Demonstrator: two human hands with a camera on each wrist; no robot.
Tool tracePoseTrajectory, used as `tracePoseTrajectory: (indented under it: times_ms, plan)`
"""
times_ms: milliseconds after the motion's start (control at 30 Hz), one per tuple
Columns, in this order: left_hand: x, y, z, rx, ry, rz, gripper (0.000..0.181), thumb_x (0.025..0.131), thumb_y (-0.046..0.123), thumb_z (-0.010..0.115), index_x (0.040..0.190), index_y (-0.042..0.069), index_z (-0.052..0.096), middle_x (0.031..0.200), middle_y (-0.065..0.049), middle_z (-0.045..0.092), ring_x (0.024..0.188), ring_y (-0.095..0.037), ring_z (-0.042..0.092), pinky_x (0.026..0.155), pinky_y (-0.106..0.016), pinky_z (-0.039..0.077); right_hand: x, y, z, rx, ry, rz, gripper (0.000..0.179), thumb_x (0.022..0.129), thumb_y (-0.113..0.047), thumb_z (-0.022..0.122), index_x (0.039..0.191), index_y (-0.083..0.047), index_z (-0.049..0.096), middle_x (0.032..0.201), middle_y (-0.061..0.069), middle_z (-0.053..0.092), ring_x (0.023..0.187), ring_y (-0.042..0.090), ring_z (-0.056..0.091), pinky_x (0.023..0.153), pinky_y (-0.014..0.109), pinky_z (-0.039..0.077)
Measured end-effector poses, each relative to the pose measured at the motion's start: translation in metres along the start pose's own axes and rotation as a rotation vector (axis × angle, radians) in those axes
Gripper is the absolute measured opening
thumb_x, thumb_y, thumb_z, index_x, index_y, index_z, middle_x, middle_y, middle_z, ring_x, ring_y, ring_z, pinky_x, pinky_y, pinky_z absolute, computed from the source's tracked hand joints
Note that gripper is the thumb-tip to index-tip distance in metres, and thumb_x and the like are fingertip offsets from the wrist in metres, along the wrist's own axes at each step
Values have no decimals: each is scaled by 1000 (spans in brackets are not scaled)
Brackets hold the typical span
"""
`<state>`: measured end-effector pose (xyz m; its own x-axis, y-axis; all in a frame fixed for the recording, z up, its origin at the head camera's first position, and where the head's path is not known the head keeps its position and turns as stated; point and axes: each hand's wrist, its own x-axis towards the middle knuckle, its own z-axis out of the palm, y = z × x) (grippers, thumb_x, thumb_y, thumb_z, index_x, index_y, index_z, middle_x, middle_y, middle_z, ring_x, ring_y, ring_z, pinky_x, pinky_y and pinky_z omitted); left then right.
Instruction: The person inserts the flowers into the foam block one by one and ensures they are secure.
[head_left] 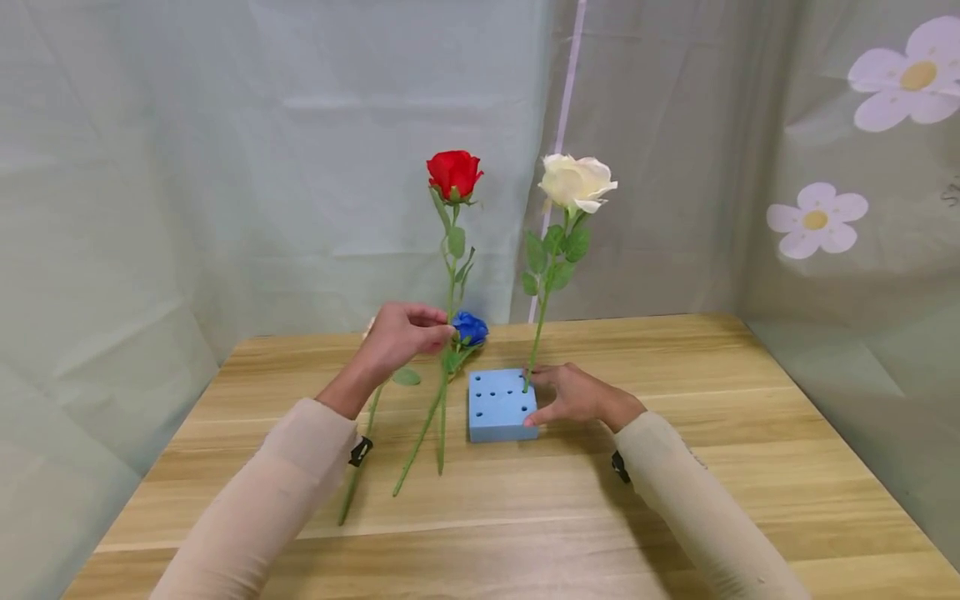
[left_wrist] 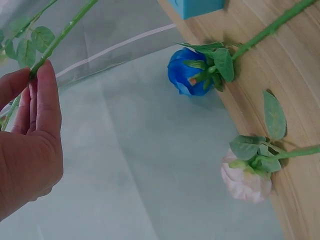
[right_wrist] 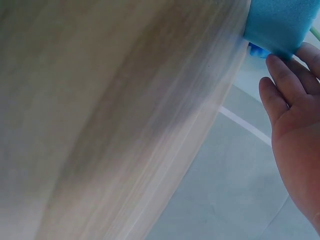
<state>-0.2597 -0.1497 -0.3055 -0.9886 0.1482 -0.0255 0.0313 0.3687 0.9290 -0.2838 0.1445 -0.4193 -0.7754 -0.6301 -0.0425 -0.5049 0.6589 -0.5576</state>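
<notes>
My left hand (head_left: 408,337) pinches the green stem of a red rose (head_left: 454,175) between thumb and fingertips. The rose stands upright, its stem's lower end left of a light blue block (head_left: 502,408) with several holes on top. In the left wrist view the left hand (left_wrist: 35,120) has the stem between thumb and fingers. A white rose (head_left: 577,182) stands in a hole near the block's right side. My right hand (head_left: 581,396) grips the block's right side, thumb at the front corner and fingers towards the back. The right wrist view shows its fingers against the block (right_wrist: 280,25).
A blue rose (head_left: 470,328) lies behind and left of the block, its stem reaching forward. Further left lies a pale pink rose (left_wrist: 246,177), mostly behind the left hand in the head view. The wooden table (head_left: 562,517) ends at hanging cloth (head_left: 360,167).
</notes>
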Motion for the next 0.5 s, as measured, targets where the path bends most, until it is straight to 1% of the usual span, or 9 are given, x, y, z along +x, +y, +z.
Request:
tracePoseTrajectory:
  times_ms: [100, 233, 367, 500]
  plan:
    - [2, 2, 1, 9, 3, 8, 32, 93, 15, 73, 119, -3, 67, 112, -18, 69, 88, -21, 71, 81, -32, 60, -1, -2, 0, 2, 2, 4, 89, 77, -52, 82, 142, 0, 52, 151, 18, 42, 142, 37, 35, 116, 51, 32]
    - [4, 6, 3, 18, 6, 5, 31, 93, 15, 73, 119, -2, 68, 112, -16, 69, 90, -22, 71, 81, -32, 60, -2, -2, 1, 11, 1, 4, 89, 77, -52, 83, 143, 0, 51, 152, 19, 42, 142, 38, 35, 116, 52, 32]
    - [7, 10, 5, -8, 11, 10, 33, 93, 14, 73, 120, -3, 67, 113, -16, 68, 91, -23, 70, 82, -32, 60, -1, -1, 1, 10, -2, 3, 89, 77, -52, 82, 143, -1, 51, 153, 17, 41, 143, 36, 34, 117, 50, 30]
    - [8, 16, 7, -32, 9, 19, 32, 93, 13, 73, 119, -4, 67, 113, -17, 67, 95, -28, 70, 82, -31, 60, 0, 0, 2, 6, 3, -11, 89, 78, -52, 82, 143, -2, 51, 153, 15, 42, 143, 35, 34, 117, 50, 30]
